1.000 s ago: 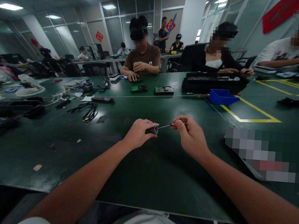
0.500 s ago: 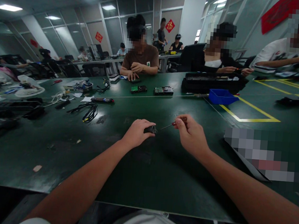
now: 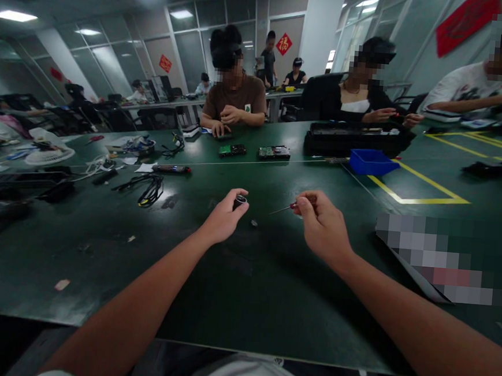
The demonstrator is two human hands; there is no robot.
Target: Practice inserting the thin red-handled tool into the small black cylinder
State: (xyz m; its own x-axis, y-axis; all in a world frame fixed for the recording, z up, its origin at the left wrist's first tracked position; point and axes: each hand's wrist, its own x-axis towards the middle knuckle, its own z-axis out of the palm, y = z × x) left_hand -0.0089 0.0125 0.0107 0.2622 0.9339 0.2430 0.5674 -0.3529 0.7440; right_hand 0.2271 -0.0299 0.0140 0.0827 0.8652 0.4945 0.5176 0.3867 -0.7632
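Note:
Between the thumb and fingers of my left hand (image 3: 226,218) is a small black cylindrical part (image 3: 240,201), its round end with a pale rim turned toward me. My right hand (image 3: 324,225) is closed around the red handle of a screwdriver (image 3: 280,210). The thin metal shaft points left, with its tip apart from the black part. On the green table (image 3: 224,302), between my hands, lies a tiny light-coloured piece (image 3: 254,223), too small to name.
Black cables (image 3: 149,188) and a dark rod-like tool (image 3: 172,169) lie to the left. Beyond my hands are circuit-board units (image 3: 274,152) and a blue bin (image 3: 372,162). A pale, blurred-out sheet (image 3: 428,260) lies at right. A person (image 3: 236,97) sits opposite.
My left hand has moved slightly left and up, turning the black part's end upward. A tiny piece now shows on the table below it. My right hand has barely moved.

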